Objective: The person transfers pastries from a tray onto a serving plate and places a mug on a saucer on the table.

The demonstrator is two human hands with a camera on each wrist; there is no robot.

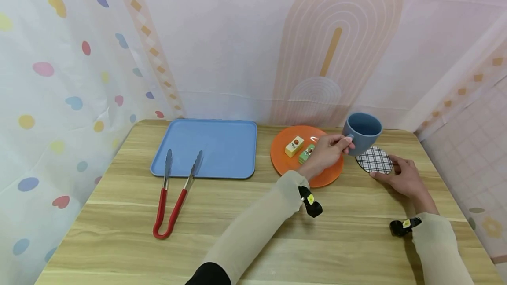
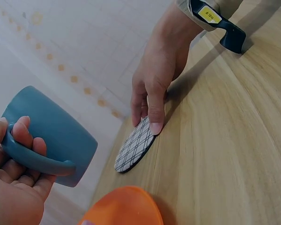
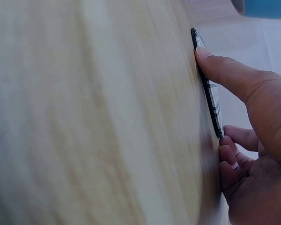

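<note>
My left hand (image 1: 325,152) grips a blue mug (image 1: 363,132) by its handle, fingers curled through it in the left wrist view. The mug hangs raised at the back right, between an orange plate and a round coaster. That coaster (image 1: 374,160) is white with a black checked pattern and a dark edge. My right hand (image 1: 405,178) pinches the coaster's rim, thumb on the near side and fingers on the right side. In the right wrist view the thumb rests on the edge of the coaster (image 3: 211,89), which lies close along the wooden tabletop.
The orange plate (image 1: 280,162) lies under my left wrist with a yellow block (image 1: 294,146) and a green block (image 1: 306,154) on it. To the left is a blue tray (image 1: 222,148); red-handled tongs (image 1: 161,208) lean over its front edge. A patterned cloth (image 1: 222,56) backs the table.
</note>
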